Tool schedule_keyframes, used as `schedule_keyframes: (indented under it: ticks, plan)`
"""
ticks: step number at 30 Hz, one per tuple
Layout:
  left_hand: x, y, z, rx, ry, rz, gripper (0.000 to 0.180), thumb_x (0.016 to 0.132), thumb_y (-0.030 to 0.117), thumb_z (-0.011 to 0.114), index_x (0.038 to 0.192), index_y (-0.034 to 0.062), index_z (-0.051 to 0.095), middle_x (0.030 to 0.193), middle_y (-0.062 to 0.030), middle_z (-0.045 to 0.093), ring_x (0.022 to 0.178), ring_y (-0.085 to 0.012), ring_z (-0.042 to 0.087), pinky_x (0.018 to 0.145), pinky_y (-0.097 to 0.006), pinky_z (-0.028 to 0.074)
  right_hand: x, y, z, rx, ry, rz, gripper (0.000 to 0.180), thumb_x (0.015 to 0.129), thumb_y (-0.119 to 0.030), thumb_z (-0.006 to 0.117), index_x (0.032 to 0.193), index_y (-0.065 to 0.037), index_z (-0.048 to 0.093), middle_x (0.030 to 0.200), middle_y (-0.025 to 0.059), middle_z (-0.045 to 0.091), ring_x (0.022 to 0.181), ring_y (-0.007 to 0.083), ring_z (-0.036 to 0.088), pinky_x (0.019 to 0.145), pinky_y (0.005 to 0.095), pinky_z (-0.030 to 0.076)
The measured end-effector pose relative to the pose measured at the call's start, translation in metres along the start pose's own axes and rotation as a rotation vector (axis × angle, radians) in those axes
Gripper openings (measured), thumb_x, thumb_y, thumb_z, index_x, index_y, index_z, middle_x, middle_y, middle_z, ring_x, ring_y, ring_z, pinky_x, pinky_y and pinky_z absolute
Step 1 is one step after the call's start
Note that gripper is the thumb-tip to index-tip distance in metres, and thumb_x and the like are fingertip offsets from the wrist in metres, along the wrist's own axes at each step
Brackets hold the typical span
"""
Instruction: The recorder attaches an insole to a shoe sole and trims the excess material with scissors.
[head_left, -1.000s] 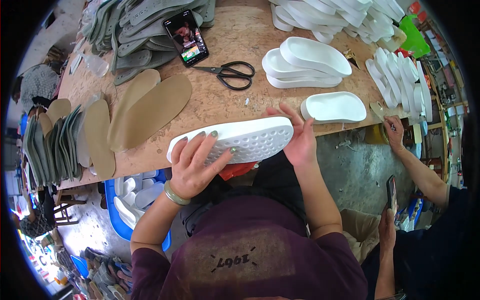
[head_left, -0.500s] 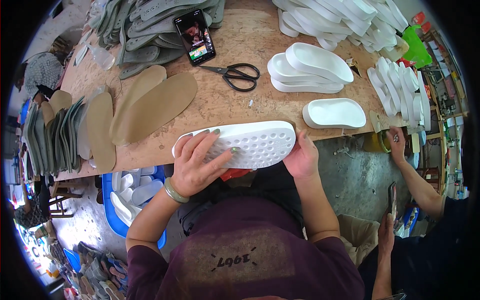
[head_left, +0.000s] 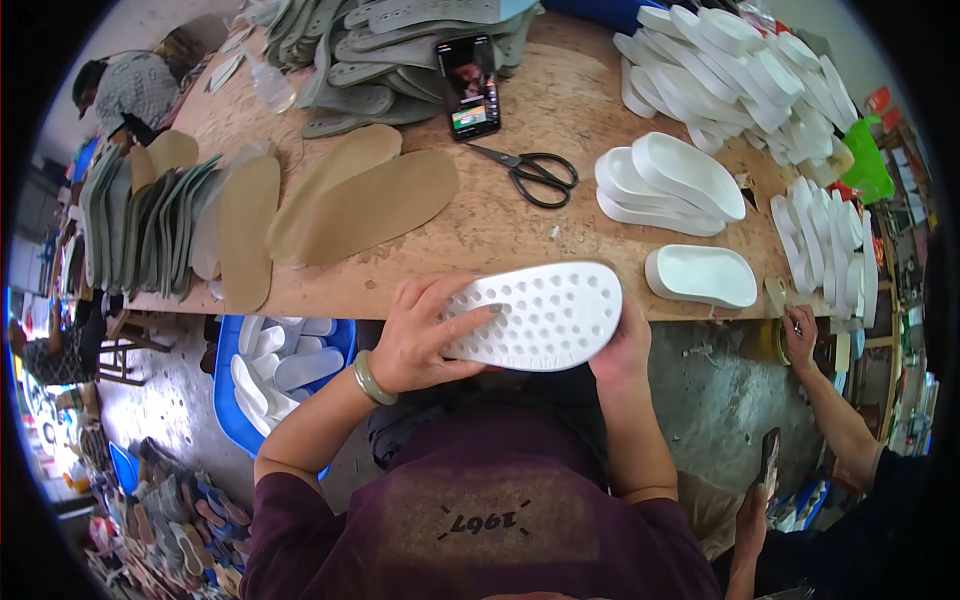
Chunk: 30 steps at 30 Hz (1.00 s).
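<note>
So the person had the white dimpled sole held at the near edge of the worktop, bumpy side up, partly hanging over the lip toward their body. Left hand was laid flat across the heel end, fingers spread and pressed onto the dimples. Right hand cupped the toe end from below, so its grip was mostly hidden (couldn't tell how tightly the fingers curled).

If I were doing this bit, I'd say the trick was keeping the sole level with the left palm while the right hand steadied the far end, since a soft foam piece like that probably flexes if you only pinch one side. Keeping it backed against the worktop edge looked sensible too.

Scissors and a phone lay well apart further back, tan insoles to the left, and a single white sole cup just beside on the right.
</note>
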<state>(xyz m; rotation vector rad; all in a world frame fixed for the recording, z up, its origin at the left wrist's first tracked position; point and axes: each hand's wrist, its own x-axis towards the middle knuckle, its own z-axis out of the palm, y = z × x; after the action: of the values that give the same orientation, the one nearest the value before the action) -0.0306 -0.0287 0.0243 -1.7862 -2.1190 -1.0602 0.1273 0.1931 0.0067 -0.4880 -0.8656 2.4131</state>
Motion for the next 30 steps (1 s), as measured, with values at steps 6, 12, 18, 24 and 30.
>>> schedule_keyframes:
  ticks: [6, 12, 18, 24, 30]
  plan:
    - [0.000, 0.000, -0.004, -0.342, 0.120, -0.108, 0.071, 0.058, 0.024, 0.087, 0.125, 0.0135, 0.065, 0.134, -0.0161, 0.053, 0.115, -0.0330, 0.053, 0.098, -0.043, 0.041, 0.015, 0.018, -0.003, -0.132, 0.022, -0.007, 0.031, 0.100, -0.019, 0.048, 0.115, 0.005, 0.061, 0.111, 0.0119, 0.067, 0.103, 0.0205, 0.066, 0.086, 0.0340, 0.054]
    - [-0.007, -0.003, -0.006, -0.528, 0.247, -0.055, 0.076, 0.060, 0.025, 0.088, 0.129, 0.0107, 0.060, 0.134, -0.0190, 0.051, 0.118, -0.0331, 0.052, 0.099, -0.044, 0.041, 0.023, 0.018, -0.001, -0.052, 0.025, 0.174, 0.034, 0.099, -0.022, 0.050, 0.120, 0.004, 0.058, 0.118, 0.0144, 0.065, 0.107, 0.0249, 0.065, 0.095, 0.0400, 0.051]
    - [-0.006, -0.004, -0.018, -0.399, 0.171, -0.100, 0.072, 0.061, 0.025, 0.088, 0.127, 0.0117, 0.064, 0.134, -0.0178, 0.052, 0.118, -0.0331, 0.052, 0.099, -0.044, 0.040, 0.034, 0.019, -0.012, 0.062, 0.031, 0.235, 0.036, 0.100, -0.023, 0.050, 0.124, 0.003, 0.057, 0.123, 0.0126, 0.065, 0.114, 0.0229, 0.062, 0.099, 0.0394, 0.048]
    - [-0.001, -0.004, -0.021, -0.008, -0.021, -0.062, 0.069, 0.058, 0.024, 0.087, 0.124, 0.0203, 0.068, 0.134, -0.0144, 0.053, 0.115, -0.0341, 0.053, 0.096, -0.044, 0.040, 0.033, -0.002, -0.007, 0.086, 0.072, 0.177, 0.032, 0.099, -0.018, 0.052, 0.123, 0.002, 0.059, 0.116, 0.0114, 0.068, 0.107, 0.0229, 0.066, 0.095, 0.0371, 0.052]
    - [-0.008, -0.006, -0.016, 0.072, -0.053, -0.084, 0.067, 0.059, 0.025, 0.087, 0.124, 0.0213, 0.068, 0.134, -0.0149, 0.053, 0.114, -0.0345, 0.054, 0.094, -0.044, 0.042, 0.025, -0.002, 0.022, 0.078, -0.004, 0.243, 0.032, 0.100, -0.024, 0.050, 0.120, -0.001, 0.062, 0.114, 0.0099, 0.069, 0.106, 0.0230, 0.066, 0.095, 0.0386, 0.051]
